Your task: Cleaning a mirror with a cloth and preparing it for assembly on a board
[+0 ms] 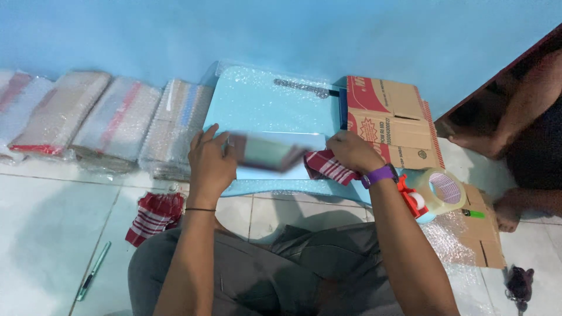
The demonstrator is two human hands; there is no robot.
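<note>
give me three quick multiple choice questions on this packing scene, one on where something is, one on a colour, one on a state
1. Where is the tape dispenser?
A. by the right forearm
B. on the bubble-wrapped stacks
C. left of the left hand

2. What colour is the band on the right wrist?
A. green
B. purple
C. white

3. What is the left hand doing?
A. lying flat on the floor
B. gripping the flat blurred item
C. holding the pen

Answers: 1 A, it sits beside the right forearm, near the cardboard box. 2 B, the strap is purple. 3 B, its fingers close on the item's left end, over the low blue table.
</note>
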